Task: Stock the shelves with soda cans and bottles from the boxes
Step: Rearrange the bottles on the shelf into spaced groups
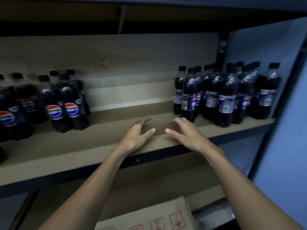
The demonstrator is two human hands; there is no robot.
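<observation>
Hovering over the bare middle of the shelf (pixel 86 146), both hands are empty: the left hand (pixel 137 135) and the right hand (pixel 184 131) sit side by side just inside the front edge, fingers loosely spread and lightly curled, thumbs pointing toward each other, nothing pinched and nothing carried. Whether the fingertips touch the board I cannot tell. Look at the stock so far: the left-end bottles (pixel 66 103) stand upright in a cluster that runs off past the left edge of view, labels facing out, and the right-end bottles (pixel 224 97) are packed tight toward the right end of the shelf, from the back to near the front edge. Between the two groups lies a wide open stretch, and that is where the hands are. No cans show anywhere. Below the front edge, at the bottom of view, sits a cardboard box (pixel 149 216); its contents are hidden. My read: both ends are filled, the middle is left to do, and the next bottles would have to come from that box
</observation>
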